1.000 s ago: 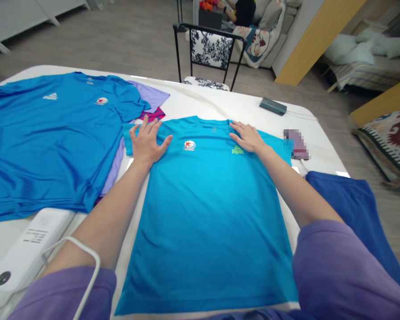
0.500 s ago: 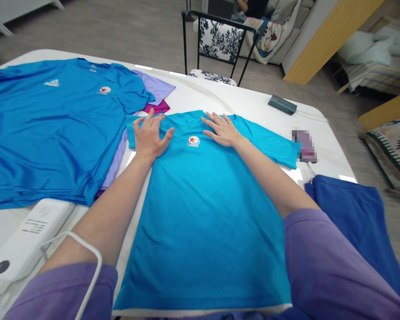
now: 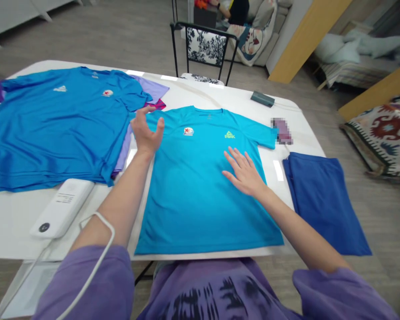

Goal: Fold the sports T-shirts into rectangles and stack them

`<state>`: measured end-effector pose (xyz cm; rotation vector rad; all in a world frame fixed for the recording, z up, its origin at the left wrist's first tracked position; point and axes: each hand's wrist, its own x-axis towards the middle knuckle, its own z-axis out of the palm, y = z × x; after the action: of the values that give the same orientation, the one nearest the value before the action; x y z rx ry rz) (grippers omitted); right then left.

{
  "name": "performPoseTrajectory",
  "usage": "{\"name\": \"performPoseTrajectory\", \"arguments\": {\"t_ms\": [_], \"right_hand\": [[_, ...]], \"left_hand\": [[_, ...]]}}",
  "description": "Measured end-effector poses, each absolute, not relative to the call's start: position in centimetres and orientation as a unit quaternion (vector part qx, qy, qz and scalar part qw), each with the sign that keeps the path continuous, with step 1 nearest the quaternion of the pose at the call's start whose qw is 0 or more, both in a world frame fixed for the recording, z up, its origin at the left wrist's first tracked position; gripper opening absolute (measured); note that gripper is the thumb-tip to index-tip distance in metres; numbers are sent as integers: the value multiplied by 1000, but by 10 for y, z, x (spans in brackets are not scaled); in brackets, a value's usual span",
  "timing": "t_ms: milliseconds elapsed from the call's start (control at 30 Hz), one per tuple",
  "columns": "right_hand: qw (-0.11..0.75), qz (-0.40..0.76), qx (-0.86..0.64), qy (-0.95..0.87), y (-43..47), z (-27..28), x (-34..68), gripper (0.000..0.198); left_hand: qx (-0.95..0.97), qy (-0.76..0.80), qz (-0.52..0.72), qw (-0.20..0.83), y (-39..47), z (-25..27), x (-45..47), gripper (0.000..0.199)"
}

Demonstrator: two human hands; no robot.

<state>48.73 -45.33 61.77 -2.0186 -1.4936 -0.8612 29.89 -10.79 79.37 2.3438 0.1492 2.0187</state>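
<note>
One turquoise shirt (image 3: 200, 191), laid flat on the white table (image 3: 10, 226), between a blue shirt (image 3: 60, 129) and folded navy cloth (image 3: 320, 200). Left hand (image 3: 147, 131): by a sleeve (image 3: 155, 119), fingers curled, thumb apart, gripping nothing. Right hand (image 3: 244, 174): over the shirt's front, fingers spread, empty.

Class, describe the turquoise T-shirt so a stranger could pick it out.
On the white table, find the deeper-blue T-shirt at left and the dark-blue garment at the right edge. Between them lies the turquoise T-shirt, spread out; unlike either neighbour, it shows a lime-green chest logo.
</note>
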Motion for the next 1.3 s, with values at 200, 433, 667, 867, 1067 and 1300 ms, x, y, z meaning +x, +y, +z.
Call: {"name": "performPoseTrajectory", "arguments": {"t_ms": [200,433,667,867,1067,1300], "right_hand": [[248,-288,-800,-465,-496,522,488,84],[261,-319,-772,-483,-490,545,449,85],[200,-283,-691,-635,-400,654,377,71],[166,-240,-679,-674,-257,776,332,40],[257,-248,-735,-576,-123,844,316,63],[318,-250,-738,-540,-51,856,330,64]], "left_hand": [[901,44,429,-38,-211,678,239,69],[919,144,337,-146,-256,577,132,66],[844,295,438,-94,-274,546,62,45],[816,345,463,-18,-281,544,48,42],[839,348,419,-10,-288,547,42,25],[835,309,436,127,-283,548,40,21]]}}
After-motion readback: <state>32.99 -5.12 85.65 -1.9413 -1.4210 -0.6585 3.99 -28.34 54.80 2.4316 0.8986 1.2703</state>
